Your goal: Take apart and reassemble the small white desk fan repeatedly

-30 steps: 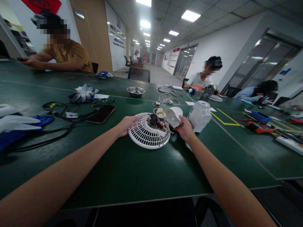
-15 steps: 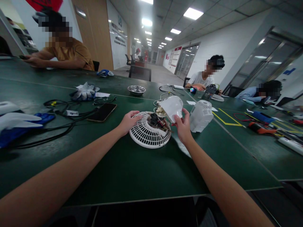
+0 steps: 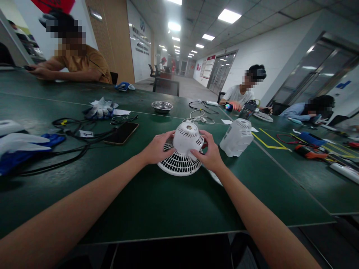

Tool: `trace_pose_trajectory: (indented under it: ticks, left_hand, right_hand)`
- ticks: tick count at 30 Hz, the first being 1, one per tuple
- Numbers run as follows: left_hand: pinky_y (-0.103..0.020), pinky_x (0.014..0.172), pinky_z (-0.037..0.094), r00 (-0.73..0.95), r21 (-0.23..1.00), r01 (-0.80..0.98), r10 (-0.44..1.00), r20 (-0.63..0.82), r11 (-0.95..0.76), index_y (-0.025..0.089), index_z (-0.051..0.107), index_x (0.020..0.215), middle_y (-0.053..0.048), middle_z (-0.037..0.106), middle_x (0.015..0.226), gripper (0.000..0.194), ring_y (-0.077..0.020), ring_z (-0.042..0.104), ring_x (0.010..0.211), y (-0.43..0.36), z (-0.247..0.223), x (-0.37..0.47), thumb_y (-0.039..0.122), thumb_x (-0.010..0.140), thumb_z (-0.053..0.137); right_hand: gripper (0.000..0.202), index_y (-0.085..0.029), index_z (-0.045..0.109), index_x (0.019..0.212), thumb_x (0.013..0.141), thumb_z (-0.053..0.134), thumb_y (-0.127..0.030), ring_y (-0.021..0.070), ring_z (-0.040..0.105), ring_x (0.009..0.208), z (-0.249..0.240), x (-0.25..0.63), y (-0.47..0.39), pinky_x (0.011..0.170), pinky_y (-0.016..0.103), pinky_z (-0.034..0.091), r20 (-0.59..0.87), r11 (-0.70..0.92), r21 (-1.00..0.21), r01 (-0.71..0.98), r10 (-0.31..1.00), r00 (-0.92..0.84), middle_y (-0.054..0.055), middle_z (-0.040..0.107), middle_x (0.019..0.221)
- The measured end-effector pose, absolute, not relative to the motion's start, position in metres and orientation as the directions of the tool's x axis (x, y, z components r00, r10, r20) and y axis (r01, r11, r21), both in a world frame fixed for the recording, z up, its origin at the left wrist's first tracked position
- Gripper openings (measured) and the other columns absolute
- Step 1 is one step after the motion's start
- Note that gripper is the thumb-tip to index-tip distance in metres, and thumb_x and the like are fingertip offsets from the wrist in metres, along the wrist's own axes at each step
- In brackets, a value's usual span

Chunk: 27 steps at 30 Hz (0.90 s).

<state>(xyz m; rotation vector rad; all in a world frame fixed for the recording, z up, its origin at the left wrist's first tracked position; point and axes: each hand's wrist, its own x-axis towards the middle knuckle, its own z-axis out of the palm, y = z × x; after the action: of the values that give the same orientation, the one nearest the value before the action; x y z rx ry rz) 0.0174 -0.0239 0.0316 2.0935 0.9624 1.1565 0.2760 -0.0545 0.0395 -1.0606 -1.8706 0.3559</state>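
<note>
A white vented motor cover (image 3: 187,136) sits over the middle of a round white fan grille (image 3: 179,166), which lies on the green table. My left hand (image 3: 159,148) grips the cover's left side, fingers curled round it. From the right, my right hand (image 3: 209,151) holds the same cover between thumb and fingers. Beneath the cover, the motor and wiring are hidden. A white cable (image 3: 193,116) runs out behind it. Right of my right hand stands a white plastic housing (image 3: 238,137). Part of a white piece (image 3: 217,177) shows under my right wrist.
To the left lie a phone (image 3: 122,133), black cables (image 3: 81,149) and gloves (image 3: 101,109). A metal bowl (image 3: 162,107) stands farther back. An orange-and-black meter (image 3: 310,152) lies at right. Other people sit across the table, one in a white shirt (image 3: 238,93).
The motor cover, tilted up in my right hand before, now lies over the motor on the grille. My left hand has moved from the grille's rim to the cover.
</note>
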Motion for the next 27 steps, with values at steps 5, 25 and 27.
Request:
trace_pose_trajectory:
  ticks: [5,25,27]
  left_hand:
    - [-0.054,0.114,0.028,0.387,0.789,0.270,0.812,0.436,-0.552,0.023,0.066,0.126,-0.013,0.066,0.124,0.071,-0.0379,0.052,0.120,-0.022,0.037,0.015,0.035,0.060,0.090]
    - [-0.050,0.097,0.040,0.502,0.584,0.492,0.758,0.416,-0.646,0.021,0.066,0.113,-0.011,0.063,0.110,0.057,-0.0334,0.054,0.104,-0.015,0.035,0.012,0.052,0.068,0.082]
    - [-0.052,0.101,0.039,0.486,0.646,0.436,0.768,0.417,-0.626,0.021,0.068,0.110,-0.011,0.064,0.110,0.055,-0.0352,0.054,0.109,-0.017,0.037,0.012,0.048,0.065,0.085]
  right_hand:
    - [0.071,-0.036,0.046,0.140,0.077,0.079,-0.042,0.0321,0.060,0.113,0.041,0.281,-0.055,0.101,0.058,0.050,0.527,0.558,-0.690,0.462,0.824,-0.209,0.006,0.065,0.124]
    - [0.075,-0.032,0.043,0.146,0.080,0.078,-0.043,0.0310,0.061,0.117,0.042,0.279,-0.058,0.099,0.053,0.053,0.483,0.563,-0.712,0.419,0.826,-0.291,0.009,0.058,0.140]
    - [0.075,-0.032,0.044,0.145,0.079,0.078,-0.044,0.0315,0.061,0.118,0.042,0.278,-0.059,0.098,0.054,0.053,0.494,0.574,-0.700,0.425,0.819,-0.292,0.009,0.057,0.141]
